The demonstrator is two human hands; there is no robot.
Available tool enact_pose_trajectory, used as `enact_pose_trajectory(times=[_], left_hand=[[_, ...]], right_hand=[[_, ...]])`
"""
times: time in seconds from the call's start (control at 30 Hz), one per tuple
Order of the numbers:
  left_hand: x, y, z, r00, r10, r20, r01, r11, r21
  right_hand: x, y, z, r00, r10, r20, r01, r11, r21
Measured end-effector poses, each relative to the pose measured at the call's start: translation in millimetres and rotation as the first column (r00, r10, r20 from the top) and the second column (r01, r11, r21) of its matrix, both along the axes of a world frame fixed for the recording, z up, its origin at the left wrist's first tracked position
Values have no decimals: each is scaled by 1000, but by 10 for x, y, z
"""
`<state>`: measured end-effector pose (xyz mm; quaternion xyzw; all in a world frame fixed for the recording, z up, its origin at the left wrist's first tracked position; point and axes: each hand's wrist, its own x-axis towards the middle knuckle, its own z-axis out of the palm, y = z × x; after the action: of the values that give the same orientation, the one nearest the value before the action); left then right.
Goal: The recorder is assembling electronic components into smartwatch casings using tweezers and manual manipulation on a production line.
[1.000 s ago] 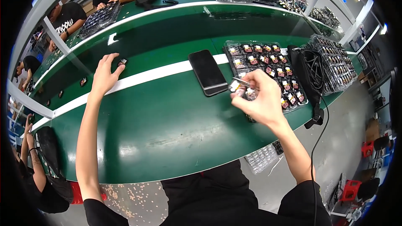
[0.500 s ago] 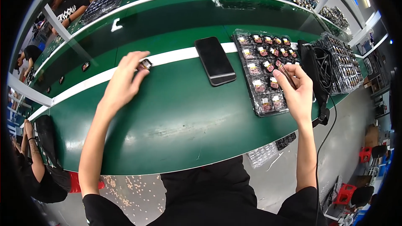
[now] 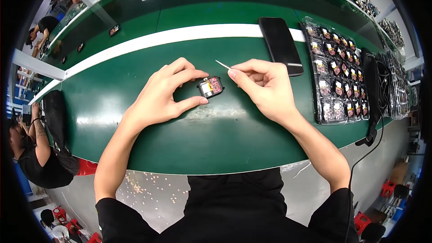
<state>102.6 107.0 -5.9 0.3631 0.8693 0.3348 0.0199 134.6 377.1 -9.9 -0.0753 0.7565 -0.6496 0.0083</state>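
Between the thumb and index finger of my left hand (image 3: 164, 92) is a small black smartwatch case (image 3: 210, 87), pinched at its left side. It lies face up on the green table (image 3: 216, 144), with a white and yellow piece and reddish circuitry showing inside. My right hand (image 3: 267, 87) is closed round slim metal tweezers (image 3: 222, 64), mostly hidden by the fingers. Their thin silver tip points up and left, above the table and apart from the case.
A black phone (image 3: 280, 42) lies beyond my right hand. Right of it sits a clear plastic tray (image 3: 316, 94) of similar cases, then a black strap with cables (image 3: 380, 81). Past the white strip (image 3: 180, 37), several cases (image 3: 114, 30) rest on a green surface. Another person (image 3: 40, 166) sits at left.
My left hand has brought the watch case from the white strip nearer to me. My right hand has moved left from the tray with the tweezers. The view has shifted.
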Motion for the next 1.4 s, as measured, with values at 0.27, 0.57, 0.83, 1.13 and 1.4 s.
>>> enact_pose_trajectory(times=[0.27, 0.57, 0.83, 1.13, 1.4], left_hand=[[60, 90, 6, 996, 49, -68, -53, 997, -57], [7, 72, -88, 999, 20, -35, -17, 996, 85], [-51, 32, -91, 998, -45, 51, 42, 997, 62], [-61, 35, -97, 997, -38, 68, 33, 997, 71], [-2, 45, -68, 981, 41, 190, -66, 990, 128]], right_hand=[[35, 3, -142, 992, -12, -126, 22, 997, 79], [15, 133, -168, 984, 14, -180, -3, 998, 65], [20, 63, -97, 980, 69, -185, -28, 976, 216], [-2, 33, -119, 940, 153, -306, -42, 940, 339], [24, 43, -147, 932, 125, -342, -14, 951, 310]])
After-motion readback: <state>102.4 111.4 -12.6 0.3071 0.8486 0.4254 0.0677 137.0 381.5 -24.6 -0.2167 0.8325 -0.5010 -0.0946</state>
